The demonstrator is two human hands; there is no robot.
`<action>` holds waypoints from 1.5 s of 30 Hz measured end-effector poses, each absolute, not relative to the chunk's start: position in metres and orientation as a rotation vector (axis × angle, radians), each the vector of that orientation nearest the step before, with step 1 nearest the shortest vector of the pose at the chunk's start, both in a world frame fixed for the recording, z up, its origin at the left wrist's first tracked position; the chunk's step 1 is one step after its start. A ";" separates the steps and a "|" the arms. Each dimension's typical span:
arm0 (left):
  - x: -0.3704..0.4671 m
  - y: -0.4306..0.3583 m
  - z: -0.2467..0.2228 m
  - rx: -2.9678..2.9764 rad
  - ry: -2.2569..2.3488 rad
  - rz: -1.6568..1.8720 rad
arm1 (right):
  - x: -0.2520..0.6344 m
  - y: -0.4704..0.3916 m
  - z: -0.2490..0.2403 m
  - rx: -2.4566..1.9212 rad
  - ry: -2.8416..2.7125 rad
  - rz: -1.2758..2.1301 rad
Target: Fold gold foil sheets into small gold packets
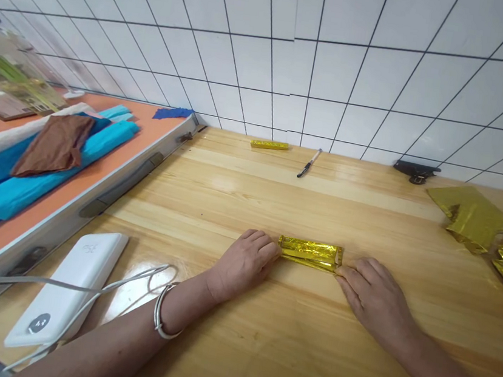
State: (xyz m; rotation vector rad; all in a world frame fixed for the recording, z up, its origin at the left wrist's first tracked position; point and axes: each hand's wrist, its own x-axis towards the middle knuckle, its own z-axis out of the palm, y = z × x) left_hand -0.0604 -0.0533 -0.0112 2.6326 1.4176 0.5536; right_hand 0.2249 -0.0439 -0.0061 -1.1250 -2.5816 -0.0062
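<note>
A folded strip of shiny gold foil (pixel 310 249) lies on the wooden table between my two hands. My left hand (pixel 247 261) grips its left end, with the fingers bent and closed over the edge. At the lower right corner, my right hand (pixel 370 289) pinches the foil between thumb and fingers. The strip's long near edge looks folded over, and its right end stands slightly open. A silver bangle (pixel 163 312) circles my left wrist.
A white power bank (pixel 67 288) with cables lies at left, beside an orange surface (pixel 123 148) bearing blue and brown material. Near the tiled wall are a gold roll (pixel 269 145), a pen (pixel 309 164) and a black clip (pixel 416 171). Gold sheets (pixel 475 217) lie at right.
</note>
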 end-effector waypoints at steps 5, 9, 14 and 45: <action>-0.056 -0.056 -0.009 2.498 1.506 0.608 | 0.223 -0.037 -0.002 -1.182 -2.515 0.177; -0.057 -0.058 -0.008 2.437 1.509 0.625 | 0.221 -0.029 0.003 -1.239 -2.487 0.380; -0.059 -0.057 -0.007 2.331 1.485 0.664 | 0.218 -0.022 0.004 -1.298 -2.483 0.474; -0.038 -0.058 0.001 2.226 1.840 0.544 | 0.212 -0.013 -0.001 -1.478 -2.513 0.322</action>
